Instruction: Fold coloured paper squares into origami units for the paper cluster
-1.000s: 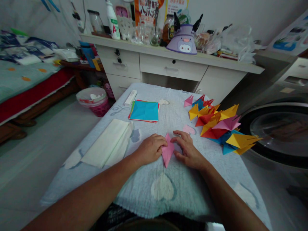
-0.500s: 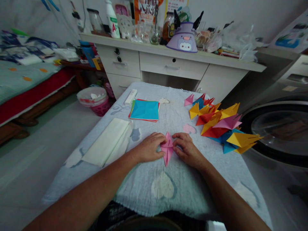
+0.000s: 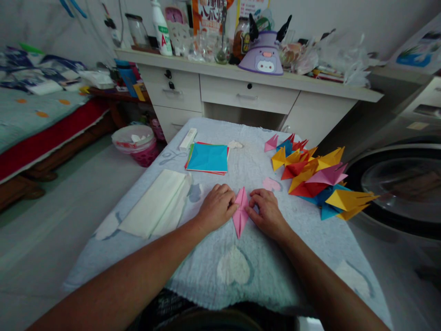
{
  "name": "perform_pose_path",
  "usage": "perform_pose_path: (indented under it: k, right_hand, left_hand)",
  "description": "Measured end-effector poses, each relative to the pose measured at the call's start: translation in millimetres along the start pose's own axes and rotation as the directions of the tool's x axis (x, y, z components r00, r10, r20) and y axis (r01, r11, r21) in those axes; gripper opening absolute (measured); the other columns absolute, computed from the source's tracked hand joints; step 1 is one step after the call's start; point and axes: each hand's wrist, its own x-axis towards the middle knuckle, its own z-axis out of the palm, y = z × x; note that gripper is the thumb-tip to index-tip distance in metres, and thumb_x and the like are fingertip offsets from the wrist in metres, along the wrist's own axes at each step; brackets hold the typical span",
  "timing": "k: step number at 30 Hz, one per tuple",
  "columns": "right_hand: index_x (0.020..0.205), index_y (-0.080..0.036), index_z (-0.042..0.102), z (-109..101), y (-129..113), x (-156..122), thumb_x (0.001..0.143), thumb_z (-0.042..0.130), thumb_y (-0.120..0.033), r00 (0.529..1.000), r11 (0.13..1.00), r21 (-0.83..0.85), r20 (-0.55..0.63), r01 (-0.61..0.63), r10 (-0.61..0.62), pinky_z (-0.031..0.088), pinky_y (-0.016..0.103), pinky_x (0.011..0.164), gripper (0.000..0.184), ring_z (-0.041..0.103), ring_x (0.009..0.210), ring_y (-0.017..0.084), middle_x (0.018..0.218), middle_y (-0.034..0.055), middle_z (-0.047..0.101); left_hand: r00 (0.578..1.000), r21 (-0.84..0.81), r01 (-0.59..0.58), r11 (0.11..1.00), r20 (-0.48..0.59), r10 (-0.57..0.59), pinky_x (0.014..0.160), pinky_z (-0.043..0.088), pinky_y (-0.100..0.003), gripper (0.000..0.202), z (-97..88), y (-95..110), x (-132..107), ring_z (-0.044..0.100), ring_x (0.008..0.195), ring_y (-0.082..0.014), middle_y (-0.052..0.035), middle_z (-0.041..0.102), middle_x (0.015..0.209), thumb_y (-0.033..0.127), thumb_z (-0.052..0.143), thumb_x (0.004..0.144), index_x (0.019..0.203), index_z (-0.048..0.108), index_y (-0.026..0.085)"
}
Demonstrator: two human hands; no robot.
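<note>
A pink folded origami paper (image 3: 241,214) lies in a long diamond shape on the cloth-covered table, its points toward and away from me. My left hand (image 3: 217,207) is closed at its left corner, thumb and fingers pinching that edge. On the opposite side, my right hand (image 3: 266,212) has its curled fingers closed at the right corner. A stack of square coloured paper (image 3: 207,157), blue on top, lies beyond my left hand. To the right sits a group of folded origami pieces (image 3: 306,177) in yellow, red, pink and blue.
A folded white cloth or paper (image 3: 155,202) lies left of my hands. Near the stack is a small white box (image 3: 188,139). Behind the table stands a white drawer cabinet (image 3: 248,92) with jars and a purple visor (image 3: 263,53). A washing machine (image 3: 406,184) stands at right, a pink bin (image 3: 136,145) at left.
The pink paper's upper part, raised and creased across before, now lies flatter as a smooth diamond. My left hand has shifted slightly up, its fingers more curled at the edge.
</note>
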Motion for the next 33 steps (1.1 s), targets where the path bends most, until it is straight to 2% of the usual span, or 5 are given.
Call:
perform_pose_path:
  k: [6, 13, 21, 27, 33]
  right_hand:
    - [0.085, -0.020, 0.056, 2.8, -2.6, -1.0, 0.085, 0.059, -0.038, 0.998, 0.992, -0.116, -0.012, -0.057, 0.056, 0.036, 0.043, 0.087, 0.018, 0.049, 0.100, 0.027, 0.110, 0.0102, 0.058]
    - [0.092, -0.021, 0.055, 3.1, -8.8, -2.3, 0.084, 0.059, -0.041, 0.993, 0.965, -0.234, 0.006, -0.115, 0.120, 0.036, 0.045, 0.087, 0.022, 0.047, 0.100, 0.029, 0.111, 0.0098, 0.056]
    - [0.097, -0.021, 0.053, -4.0, -9.2, -3.7, 0.082, 0.057, -0.027, 0.990, 0.979, -0.164, 0.055, -0.118, 0.128, 0.035, 0.046, 0.091, 0.016, 0.047, 0.105, 0.029, 0.114, 0.0099, 0.056]
    - [0.093, -0.021, 0.055, -2.0, -6.4, -5.8, 0.087, 0.055, -0.037, 0.997, 0.987, -0.148, 0.029, -0.063, 0.068, 0.034, 0.046, 0.093, 0.017, 0.047, 0.107, 0.028, 0.114, 0.0100, 0.057]
    - [0.093, -0.021, 0.058, 0.7, -6.1, -4.2, 0.084, 0.061, -0.035, 0.998, 0.989, -0.138, 0.031, -0.052, 0.056, 0.034, 0.046, 0.095, 0.017, 0.048, 0.108, 0.028, 0.115, 0.0100, 0.057]
  left_hand:
    - [0.999, -0.005, -0.032, 0.999, -0.016, 0.032, 0.090, 0.041, -0.037, 0.017, 1.2, 0.6, -1.0, 0.050, 0.100, -0.0231, -0.0051, 0.058, 0.102, 0.019, 0.063, 0.083, 0.099, 0.057, 0.019]
    - [0.998, -0.008, -0.035, 0.999, 0.047, 0.036, 0.087, 0.041, -0.036, 0.004, -0.2, 1.6, 0.9, 0.051, 0.096, -0.0218, -0.0046, 0.057, 0.095, 0.019, 0.060, 0.085, 0.088, 0.062, 0.020]
    - [0.994, 0.060, 0.113, 0.992, -0.009, -0.113, 0.089, 0.040, -0.038, 0.019, 1.4, 0.6, -3.1, 0.048, 0.102, -0.0250, -0.0054, 0.056, 0.102, 0.030, 0.068, 0.080, 0.094, 0.059, 0.021]
    - [0.990, 0.079, 0.143, 0.987, 0.008, -0.144, 0.089, 0.038, -0.039, 0.021, 1.4, 2.5, -3.1, 0.047, 0.104, -0.0257, -0.0049, 0.056, 0.104, 0.033, 0.068, 0.079, 0.095, 0.060, 0.022]
    - [0.981, 0.006, 0.195, 0.981, 0.019, -0.195, 0.088, 0.037, -0.038, 0.023, 1.2, 3.7, -0.3, 0.049, 0.103, -0.0251, -0.0031, 0.059, 0.104, 0.033, 0.071, 0.074, 0.092, 0.060, 0.023]
